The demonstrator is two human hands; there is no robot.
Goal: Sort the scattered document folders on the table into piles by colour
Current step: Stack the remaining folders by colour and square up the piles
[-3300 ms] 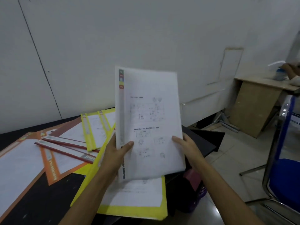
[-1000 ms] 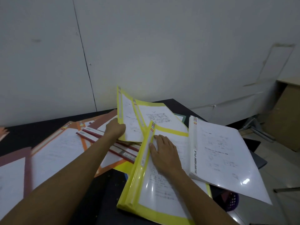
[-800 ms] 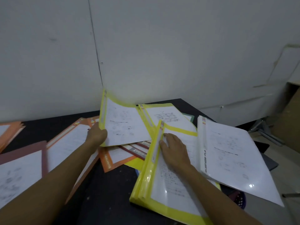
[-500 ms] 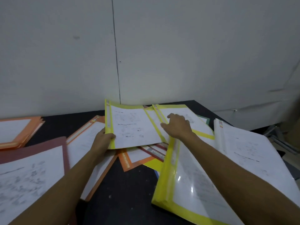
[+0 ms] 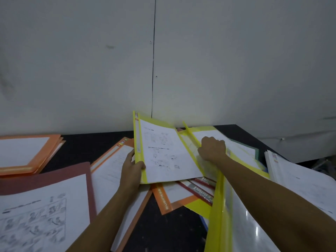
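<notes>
Both bare forearms reach forward, the left from bottom centre, the right slanting in from the lower right. The left hand [image 5: 131, 166] pinches the spine edge of a lifted yellow folder [image 5: 163, 155], thumb on top. The right hand [image 5: 211, 149], knuckles up and fingers curled under, grips the edge of a second yellow folder [image 5: 236, 153].

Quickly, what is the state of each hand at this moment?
Left hand: grips the raised yellow folder by its spine.
Right hand: fingers curled on the rear yellow folder.
</notes>
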